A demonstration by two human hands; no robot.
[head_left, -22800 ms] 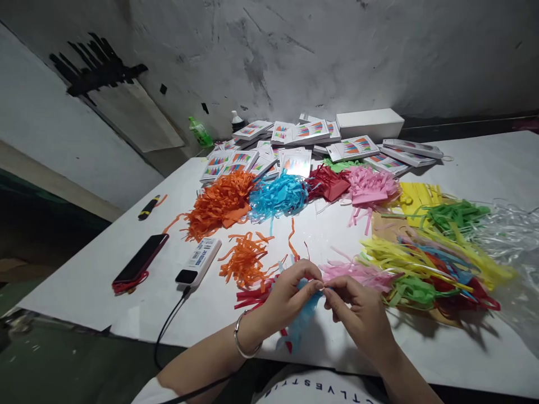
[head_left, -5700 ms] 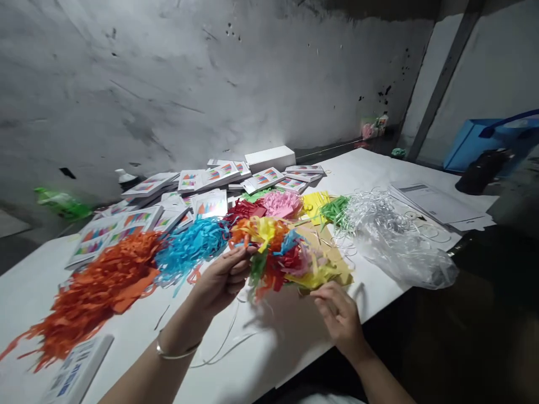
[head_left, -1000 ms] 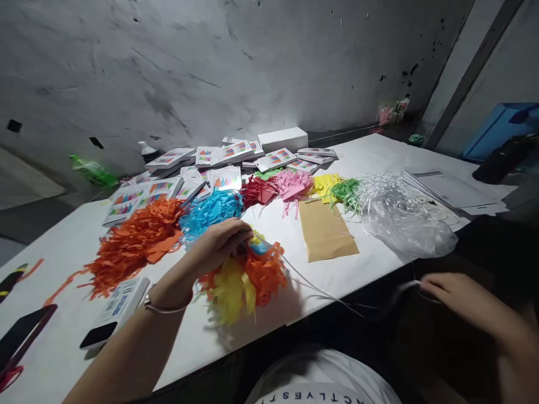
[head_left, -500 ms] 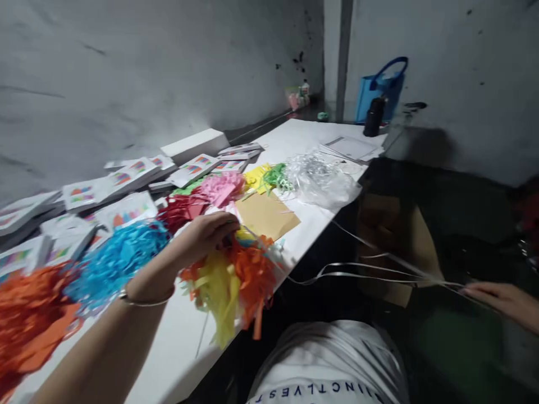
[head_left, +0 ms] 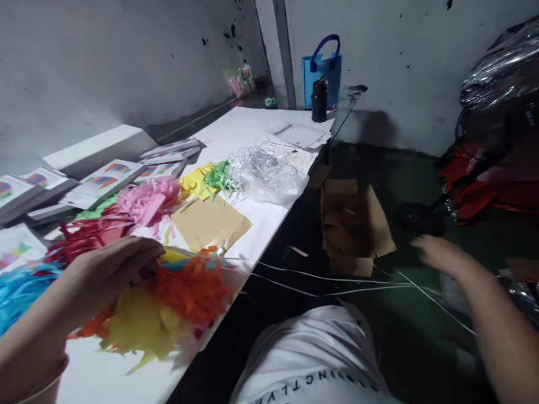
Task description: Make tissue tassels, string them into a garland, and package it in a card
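My left hand [head_left: 122, 259] is closed on a bunch of tissue-paper tassels [head_left: 191, 286] at the table's near edge. Orange, yellow and some blue fringes hang from it. From the bunch, thin white ribbon [head_left: 295, 273] strands run right, past the table edge and over my lap. My right hand [head_left: 438, 255] is out to the right above the floor, smeared by motion. The ribbon passes just below it, and whether its fingers hold any is unclear. Beyond the left hand lie a yellow-brown paper sheet [head_left: 210, 221] and pink tassels [head_left: 147, 199].
On the white table [head_left: 240, 126] are flat printed packs [head_left: 109, 177], a white box [head_left: 101, 147], a clear bag of silvery ribbon [head_left: 267, 177] and papers [head_left: 298, 136]. A black bottle [head_left: 319, 101] and blue bag [head_left: 332, 76] stand behind. An open cardboard box [head_left: 381, 224] is on the floor.
The view has turned right. My right hand has moved up and away from where the ribbon strands meet. My left hand still grips the tassels, now lower over the table.
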